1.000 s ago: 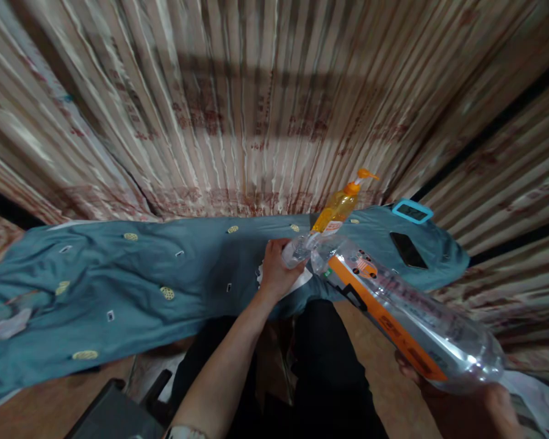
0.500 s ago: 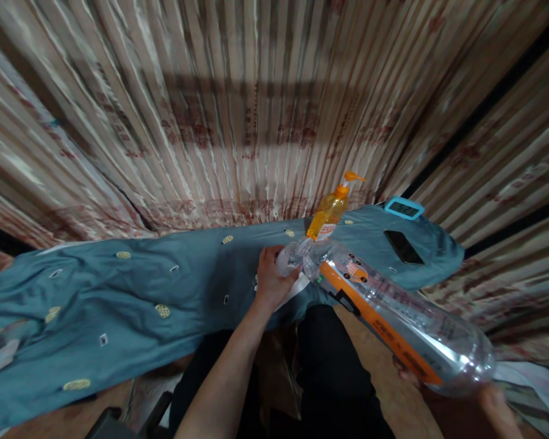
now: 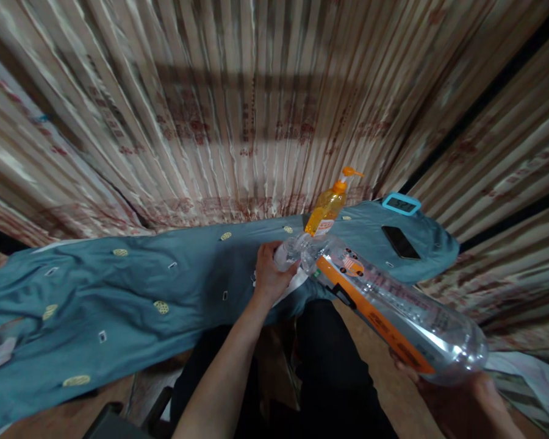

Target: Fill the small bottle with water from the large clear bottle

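My left hand is wrapped round a small clear bottle. A large clear plastic bottle with an orange label lies tilted in my right hand, which supports it from below near its base. Its neck points left and down towards the small bottle's top; the two necks meet or overlap, and I cannot tell whether they touch. Just behind them stands a pump bottle of orange-yellow liquid with an orange pump head. Something white, perhaps cloth or paper, shows beneath my left hand.
A blue-green patterned cloth covers the long surface before me. On its right end are a dark phone and a blue-framed digital clock. Pleated curtains hang behind. My knees are under the near edge.
The view has shifted slightly. The large bottle's base sits a little higher and further left in view; both hands keep their hold.
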The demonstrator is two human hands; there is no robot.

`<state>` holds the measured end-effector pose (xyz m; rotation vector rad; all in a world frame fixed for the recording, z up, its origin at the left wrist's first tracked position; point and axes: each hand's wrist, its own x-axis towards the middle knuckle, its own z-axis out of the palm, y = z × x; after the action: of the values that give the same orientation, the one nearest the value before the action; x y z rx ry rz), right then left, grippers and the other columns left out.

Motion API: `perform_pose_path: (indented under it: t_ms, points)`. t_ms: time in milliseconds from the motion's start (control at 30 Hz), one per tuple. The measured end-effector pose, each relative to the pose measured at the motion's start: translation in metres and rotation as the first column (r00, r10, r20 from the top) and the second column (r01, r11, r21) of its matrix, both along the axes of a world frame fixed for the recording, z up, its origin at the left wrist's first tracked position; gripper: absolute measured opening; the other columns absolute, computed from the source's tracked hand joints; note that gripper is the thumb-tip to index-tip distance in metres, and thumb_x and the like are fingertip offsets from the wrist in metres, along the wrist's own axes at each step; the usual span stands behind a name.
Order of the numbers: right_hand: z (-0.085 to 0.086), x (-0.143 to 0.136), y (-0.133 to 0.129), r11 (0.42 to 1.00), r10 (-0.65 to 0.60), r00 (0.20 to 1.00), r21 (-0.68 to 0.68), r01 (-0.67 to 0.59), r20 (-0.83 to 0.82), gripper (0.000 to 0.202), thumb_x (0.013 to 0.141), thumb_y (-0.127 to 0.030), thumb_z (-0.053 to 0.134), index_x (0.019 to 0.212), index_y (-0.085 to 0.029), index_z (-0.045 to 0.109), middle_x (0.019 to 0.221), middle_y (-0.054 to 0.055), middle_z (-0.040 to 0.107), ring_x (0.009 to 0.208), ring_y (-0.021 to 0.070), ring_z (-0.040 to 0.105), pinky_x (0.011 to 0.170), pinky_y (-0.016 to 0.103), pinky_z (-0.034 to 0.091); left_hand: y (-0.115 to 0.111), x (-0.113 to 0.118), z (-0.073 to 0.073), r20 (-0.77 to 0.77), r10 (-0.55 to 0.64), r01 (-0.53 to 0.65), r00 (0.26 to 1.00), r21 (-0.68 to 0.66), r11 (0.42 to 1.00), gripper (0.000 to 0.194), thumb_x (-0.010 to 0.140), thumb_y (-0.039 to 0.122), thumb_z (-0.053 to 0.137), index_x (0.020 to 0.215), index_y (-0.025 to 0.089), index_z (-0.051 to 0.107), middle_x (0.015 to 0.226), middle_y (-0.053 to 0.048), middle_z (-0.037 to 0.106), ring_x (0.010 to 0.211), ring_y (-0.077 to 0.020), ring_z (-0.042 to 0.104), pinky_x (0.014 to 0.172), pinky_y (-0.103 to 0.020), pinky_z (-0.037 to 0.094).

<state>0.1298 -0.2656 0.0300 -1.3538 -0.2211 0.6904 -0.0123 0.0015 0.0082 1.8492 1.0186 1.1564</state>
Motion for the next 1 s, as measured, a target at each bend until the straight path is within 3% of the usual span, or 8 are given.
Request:
perform_pose_path:
  t_ms: [100, 333, 600, 733, 867, 1000]
  points:
    - [-0.004, 0.006, 0.001, 0.999, -0.033, 0.999, 0.023, 0.033, 0.002, 0.087, 0.053, -0.065, 0.083, 0.121, -0.018, 0.056, 0.111, 0.018, 0.054, 0.088, 0.0338, 0.059, 0.065, 0.043, 0.056, 0.000, 0.000, 0.001, -0.013, 0.008, -0.008, 1.000, -0.001, 1.000, 0.043, 0.065, 0.022, 0.073, 0.103, 0.018, 0.054, 0.102, -0.007, 0.056, 0.098, -0.0231, 0.055, 0.089, -0.042, 0.048]
    - [0.002, -0.007, -0.006, 0.999, 0.016, 0.999, 0.040, -0.017, 0.035, 0.064, 0.073, -0.058, 0.074, 0.121, -0.020, 0.057, 0.106, 0.014, 0.057, 0.091, 0.0304, 0.059, 0.070, 0.039, 0.056, 0.000, 0.002, 0.000, 0.000, 0.011, -0.011, 1.000, -0.001, 1.000, 0.043, 0.065, 0.024, 0.073, 0.103, 0.018, 0.054, 0.103, -0.007, 0.056, 0.099, -0.0230, 0.056, 0.087, -0.041, 0.049]
    - [0.010, 0.006, -0.015, 0.997, 0.078, 0.997, -0.016, -0.078, -0.004, 0.072, 0.064, -0.056, 0.082, 0.119, -0.016, 0.059, 0.104, 0.017, 0.057, 0.087, 0.0321, 0.060, 0.075, 0.044, 0.055, 0.000, 0.001, 0.000, -0.009, 0.012, -0.012, 1.000, -0.006, 1.000, 0.044, 0.064, 0.024, 0.073, 0.103, 0.018, 0.054, 0.102, -0.006, 0.056, 0.098, -0.0230, 0.056, 0.087, -0.042, 0.049]
    - [0.015, -0.005, -0.003, 0.998, 0.027, 0.999, 0.054, -0.025, -0.022, 0.076, 0.061, -0.058, 0.083, 0.122, -0.020, 0.057, 0.119, 0.016, 0.051, 0.092, 0.0307, 0.059, 0.067, 0.036, 0.056, -0.001, 0.002, 0.000, -0.003, 0.012, -0.012, 1.000, -0.007, 1.000, 0.044, 0.065, 0.023, 0.074, 0.103, 0.019, 0.054, 0.102, -0.006, 0.056, 0.099, -0.0227, 0.056, 0.087, -0.041, 0.049]
    - [0.005, -0.001, 0.001, 0.999, -0.032, 0.995, 0.011, 0.033, -0.092, 0.069, 0.066, -0.059, 0.080, 0.122, -0.026, 0.055, 0.128, 0.010, 0.046, 0.092, 0.0255, 0.060, 0.065, 0.029, 0.056, -0.001, 0.002, 0.000, 0.002, 0.011, -0.011, 1.000, -0.011, 1.000, 0.045, 0.065, 0.024, 0.074, 0.105, 0.019, 0.053, 0.104, -0.006, 0.056, 0.100, -0.0230, 0.057, 0.087, -0.041, 0.050]
    - [-0.013, 0.007, -0.008, 0.999, 0.047, 0.997, 0.025, -0.048, 0.067, 0.085, 0.060, -0.065, 0.079, 0.127, -0.022, 0.051, 0.120, 0.013, 0.051, 0.094, 0.0295, 0.058, 0.069, 0.035, 0.056, -0.001, 0.001, 0.000, 0.001, 0.003, -0.003, 1.000, -0.013, 1.000, 0.044, 0.065, 0.024, 0.074, 0.104, 0.020, 0.053, 0.104, -0.006, 0.057, 0.100, -0.0233, 0.056, 0.088, -0.042, 0.049]
